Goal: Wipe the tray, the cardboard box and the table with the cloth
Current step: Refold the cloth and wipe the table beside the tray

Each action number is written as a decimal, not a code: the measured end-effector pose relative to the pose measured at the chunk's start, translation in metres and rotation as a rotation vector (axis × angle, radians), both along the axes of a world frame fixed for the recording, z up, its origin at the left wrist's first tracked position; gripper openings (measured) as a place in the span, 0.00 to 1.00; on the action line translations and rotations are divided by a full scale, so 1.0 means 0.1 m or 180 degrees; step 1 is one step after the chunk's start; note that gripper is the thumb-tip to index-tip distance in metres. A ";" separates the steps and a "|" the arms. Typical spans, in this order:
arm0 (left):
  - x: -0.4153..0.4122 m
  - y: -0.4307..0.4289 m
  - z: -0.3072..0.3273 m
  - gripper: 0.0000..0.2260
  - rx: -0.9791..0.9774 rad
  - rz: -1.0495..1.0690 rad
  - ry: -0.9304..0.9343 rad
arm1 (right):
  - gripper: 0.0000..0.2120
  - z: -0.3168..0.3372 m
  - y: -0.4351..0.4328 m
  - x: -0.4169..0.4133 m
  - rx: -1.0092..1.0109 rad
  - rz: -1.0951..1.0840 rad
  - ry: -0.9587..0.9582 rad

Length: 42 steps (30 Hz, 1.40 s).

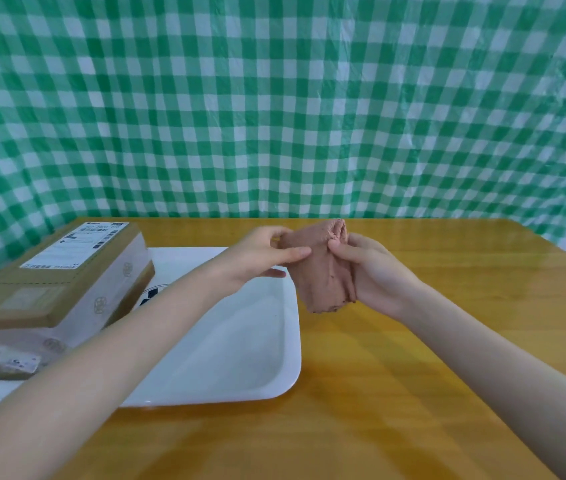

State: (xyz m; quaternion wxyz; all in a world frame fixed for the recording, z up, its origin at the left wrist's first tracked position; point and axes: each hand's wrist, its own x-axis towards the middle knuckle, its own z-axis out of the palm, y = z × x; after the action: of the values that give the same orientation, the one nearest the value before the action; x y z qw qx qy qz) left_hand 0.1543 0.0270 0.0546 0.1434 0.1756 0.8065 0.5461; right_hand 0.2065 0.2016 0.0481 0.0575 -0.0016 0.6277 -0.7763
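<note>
Table [413, 358], with tray [240, 341] and cardboard box [56, 278] on the tray's left part; cloth [323, 271] held above the tray's right edge, pinched by left hand [260, 254] and right hand [375, 271], seemingly being folded before being pressed down to wipe.

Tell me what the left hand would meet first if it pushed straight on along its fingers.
The brown cloth, which the left hand pinches; directly behind it, the right hand gripping the same cloth. Depth seems matched, but one view cannot confirm.
</note>
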 end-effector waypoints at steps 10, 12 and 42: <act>0.07 0.22 0.12 0.24 -0.0225 -0.0465 0.1136 | 0.02 0.25 0.24 0.01 0.1622 -0.0735 0.1098; 0.07 0.27 0.14 0.21 -0.0377 -0.0573 0.1458 | 0.02 0.37 0.30 -0.02 0.1727 -0.0613 0.1266; -0.18 0.45 0.32 0.10 0.0436 0.0447 0.0039 | 0.19 0.28 0.76 -0.12 0.0512 -0.0495 0.0295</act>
State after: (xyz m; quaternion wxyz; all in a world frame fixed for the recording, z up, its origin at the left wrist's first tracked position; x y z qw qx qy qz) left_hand 0.1362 0.0724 0.0866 0.0874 0.1314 0.7784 0.6076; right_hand 0.1942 0.2773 0.0763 -0.0320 0.0159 0.6883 -0.7246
